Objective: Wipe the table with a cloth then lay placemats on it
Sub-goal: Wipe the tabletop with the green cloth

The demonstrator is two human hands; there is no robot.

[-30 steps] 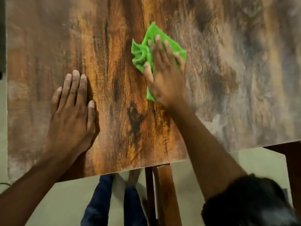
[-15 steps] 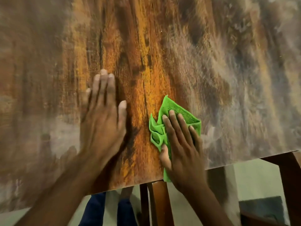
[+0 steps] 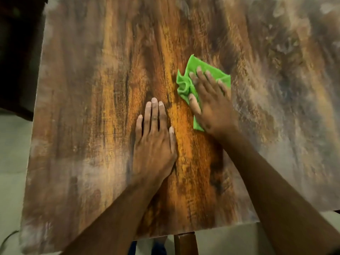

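two bare forearms, no sleeves in view, left grip (image 3: 153,144) and right grip (image 3: 214,105) ungloved

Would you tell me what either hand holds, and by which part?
Nothing is gripped: the right hand presses flat on the cloth's middle; the left hand lies bare.

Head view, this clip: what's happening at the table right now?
A person is wiping a wooden table. The right hand presses a green cloth flat against the middle of the top with straight fingers. The left hand rests palm down beside it, touching only wood. Pale, dusty smears cover the table's right side. No placemats are in view.
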